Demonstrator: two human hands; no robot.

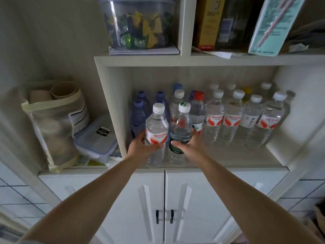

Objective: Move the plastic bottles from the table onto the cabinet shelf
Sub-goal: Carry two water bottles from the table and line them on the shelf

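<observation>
Both hands on bottles at the front edge of the cabinet shelf (246,159), left-of-centre. Left hand (140,147) wrapped round the lower body of the red-label bottle (156,131), white cap; thumb lies across the front below the label, the other fingers curl round its left side. Right hand (190,144) grips the green-label bottle (180,131), white-and-green cap; thumb across the dark label in front, fingers round the right side. Both bottles upright, side by side, touching or nearly so. Bases appear to sit on the shelf board, but can't tell for sure whether they're fully down.

Behind them the shelf holds more bottles in rows: blue bottles (140,111) at left, a red-cap bottle (198,110) just behind the green-label one, clear white-cap bottles (230,120) filling the right half.

Shelf above: clear tub (140,23) of coloured pieces on a stack of papers, boxes (207,23) in the next compartment. Left of the cabinet: bag of paper cups (52,120), lidded plastic box (96,138). White double doors (163,208) below the shelf, closed
</observation>
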